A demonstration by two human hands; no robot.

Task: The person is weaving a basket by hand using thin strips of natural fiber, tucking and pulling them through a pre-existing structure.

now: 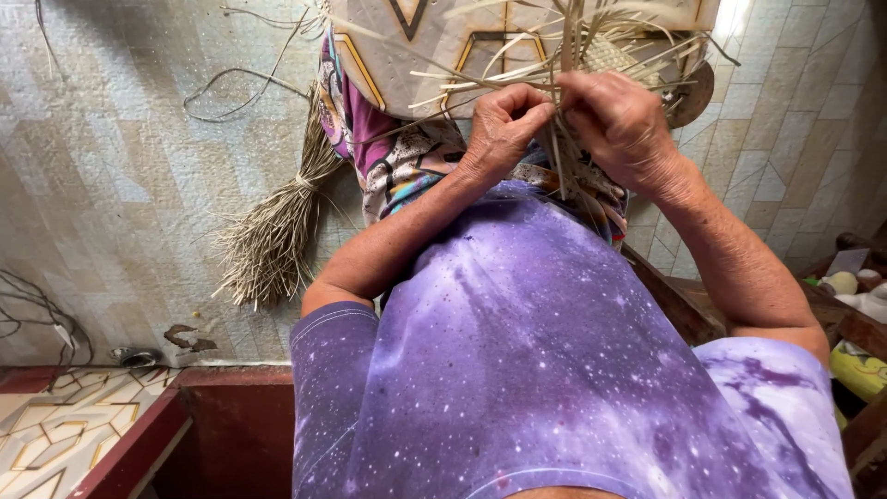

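My left hand (502, 125) and my right hand (621, 127) meet above my lap, both pinching thin dry straw-coloured strips (564, 55) that fan out upward from a partly woven straw piece (614, 55). The fingers of each hand are closed on the strips, thumbs pressed against forefingers. The strips cross between the two hands and some hang down past my right wrist. I wear a purple speckled shirt (545, 370) and a patterned cloth (407, 162) lies over my knees. The lower end of the weaving is hidden behind my hands.
A tied bundle of dry straw (277, 236) lies on the tiled floor (111, 185) to the left. Loose strands and wires trail across the tiles. A dark red step (231, 416) sits at lower left. Wooden furniture with small objects (855, 296) stands at right.
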